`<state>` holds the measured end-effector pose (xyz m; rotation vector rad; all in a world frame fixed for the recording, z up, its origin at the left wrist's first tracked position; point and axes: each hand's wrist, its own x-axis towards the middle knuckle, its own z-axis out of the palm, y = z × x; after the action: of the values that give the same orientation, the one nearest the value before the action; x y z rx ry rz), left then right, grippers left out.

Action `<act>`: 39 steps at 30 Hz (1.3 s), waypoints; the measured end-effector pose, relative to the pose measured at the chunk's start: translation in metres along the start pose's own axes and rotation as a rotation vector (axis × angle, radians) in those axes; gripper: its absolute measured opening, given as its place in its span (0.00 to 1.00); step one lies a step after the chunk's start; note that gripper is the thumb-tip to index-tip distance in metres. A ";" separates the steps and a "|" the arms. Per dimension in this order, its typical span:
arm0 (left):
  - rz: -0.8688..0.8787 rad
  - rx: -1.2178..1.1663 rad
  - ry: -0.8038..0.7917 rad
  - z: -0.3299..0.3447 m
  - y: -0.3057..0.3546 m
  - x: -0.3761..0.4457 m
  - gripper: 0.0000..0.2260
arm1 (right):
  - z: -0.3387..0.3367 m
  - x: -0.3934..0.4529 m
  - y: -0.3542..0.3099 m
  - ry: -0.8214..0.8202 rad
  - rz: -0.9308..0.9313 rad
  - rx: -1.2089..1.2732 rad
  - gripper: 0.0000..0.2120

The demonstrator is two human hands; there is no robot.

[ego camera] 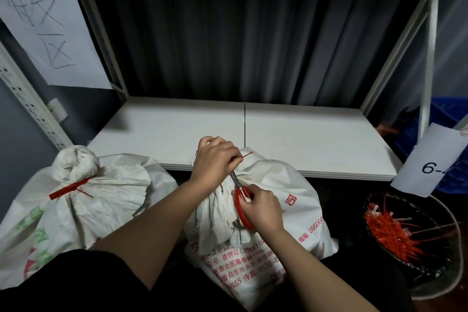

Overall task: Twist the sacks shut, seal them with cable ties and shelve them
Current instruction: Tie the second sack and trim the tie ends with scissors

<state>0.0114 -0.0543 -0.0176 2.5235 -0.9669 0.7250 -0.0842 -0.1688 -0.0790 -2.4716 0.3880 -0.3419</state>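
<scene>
scissors (240, 196) gripped in the right hand (263, 208) should cut close to the lock while the left hand (215, 162) pinches the red tie (247, 154) taut on the near sack (266, 210) at 6 o'clock, with bare shelf (316, 139) at 12 o'clock.

Head view, close, forward and downward
</scene>
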 end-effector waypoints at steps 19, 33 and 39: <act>-0.221 -0.105 -0.070 0.000 -0.005 -0.003 0.07 | -0.015 0.007 -0.017 -0.140 0.006 -0.249 0.23; -0.315 -0.257 -0.003 -0.003 -0.003 0.000 0.05 | -0.022 0.007 -0.019 -0.089 -0.083 -0.316 0.19; -0.653 -0.651 0.051 -0.014 -0.005 0.013 0.04 | -0.027 0.005 -0.017 -0.163 0.039 -0.226 0.27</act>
<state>0.0183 -0.0505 0.0008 2.0200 -0.2413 0.2145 -0.0852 -0.1719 -0.0473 -2.6840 0.4252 -0.0830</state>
